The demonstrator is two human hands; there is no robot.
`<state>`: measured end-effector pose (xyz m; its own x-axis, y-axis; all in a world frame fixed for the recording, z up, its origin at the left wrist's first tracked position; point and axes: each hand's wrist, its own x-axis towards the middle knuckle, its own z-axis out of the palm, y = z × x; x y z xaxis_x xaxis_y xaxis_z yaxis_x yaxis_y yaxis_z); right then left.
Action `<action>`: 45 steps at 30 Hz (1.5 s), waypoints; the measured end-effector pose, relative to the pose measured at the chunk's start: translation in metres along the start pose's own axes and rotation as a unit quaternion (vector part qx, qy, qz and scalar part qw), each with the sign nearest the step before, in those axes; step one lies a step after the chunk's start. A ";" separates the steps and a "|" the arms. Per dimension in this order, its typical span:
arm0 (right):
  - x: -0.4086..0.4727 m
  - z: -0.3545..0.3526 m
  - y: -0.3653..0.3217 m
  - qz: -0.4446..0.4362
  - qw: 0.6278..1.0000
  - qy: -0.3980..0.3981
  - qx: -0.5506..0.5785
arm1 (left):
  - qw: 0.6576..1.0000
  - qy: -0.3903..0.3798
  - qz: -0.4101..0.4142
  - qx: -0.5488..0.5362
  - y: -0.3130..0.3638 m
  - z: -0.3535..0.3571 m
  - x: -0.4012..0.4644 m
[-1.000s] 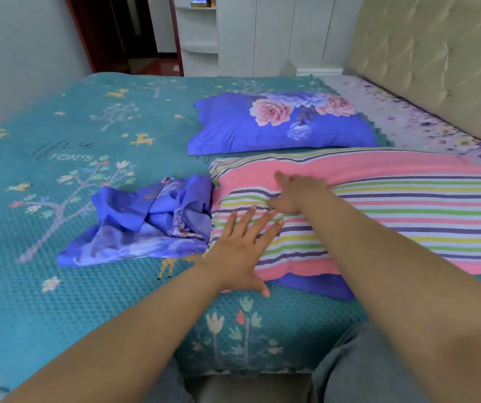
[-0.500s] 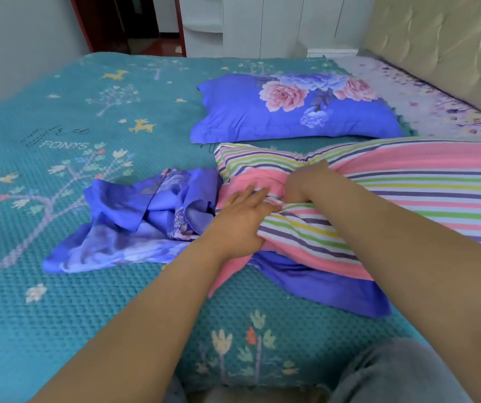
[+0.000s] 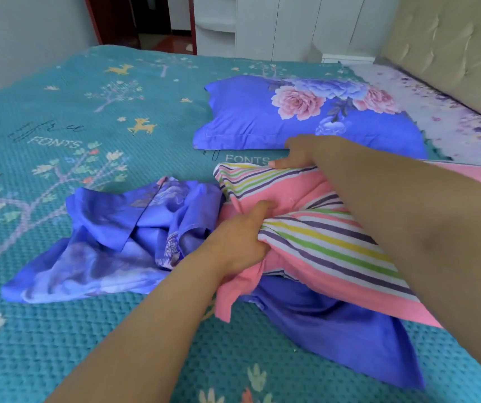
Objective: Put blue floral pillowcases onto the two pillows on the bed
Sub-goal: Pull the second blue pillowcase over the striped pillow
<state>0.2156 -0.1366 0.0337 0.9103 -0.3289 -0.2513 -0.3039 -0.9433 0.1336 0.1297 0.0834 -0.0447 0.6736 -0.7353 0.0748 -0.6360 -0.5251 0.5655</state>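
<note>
We see the left hand (image 3: 237, 242) with fingers curled tight, bunching the near end of the striped pillow (image 3: 329, 239), thumb pressed into the pink fabric. The right hand (image 3: 300, 152) grips the far corner of the same pillow end, fingers wrapped over the edge, thumb tip showing on the striped cloth. We see the gripped end raised off the bed (image 3: 58, 344), with the rest of the pillow running to the right behind the right forearm. Under the pillow's near edge lies blue cloth (image 3: 335, 330), spread flat on the bedspread toward the lower right; we cannot tell whether it is part of the loose pillowcase. The loose blue floral pillowcase (image 3: 111, 245) lies crumpled on the bed just left of the striped pillow, touching its end beside the left hand. Farther back, the second pillow (image 3: 291, 117) sits already in its blue floral case, pink and blue flowers on top, flat on the bed, apart from the striped one and near the padded headboard (image 3: 451, 53). A purple floral sheet (image 3: 451, 123) shows along the headboard side. White cupboards (image 3: 291, 24) and a dark red door frame (image 3: 93, 21) stand beyond the bed.
</note>
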 end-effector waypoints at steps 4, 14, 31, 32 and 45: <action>0.020 0.023 0.003 0.018 0.991 -0.053 0.121 | 0.999 -0.007 0.039 0.015 0.004 -0.005 -0.005; -0.013 0.038 0.014 -0.035 0.988 0.109 0.101 | 0.988 0.026 0.058 0.141 0.014 -0.005 0.001; -0.232 0.078 0.003 -0.102 0.991 0.061 -0.067 | 0.997 -0.041 -0.063 0.017 0.027 -0.002 0.007; -0.232 0.085 -0.003 -0.088 0.990 0.074 -0.078 | 0.997 -0.045 -0.060 0.014 0.027 -0.003 0.008; -0.200 0.114 0.005 0.029 0.913 0.376 0.155 | 0.956 0.222 -0.120 -0.151 0.027 -0.059 -0.035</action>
<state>0.0002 -0.0804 -0.0244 0.7900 -0.3654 0.4923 -0.3175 -0.9307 -0.1814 0.1110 0.1207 0.0162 0.9226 -0.3200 0.2155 -0.3500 -0.4594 0.8164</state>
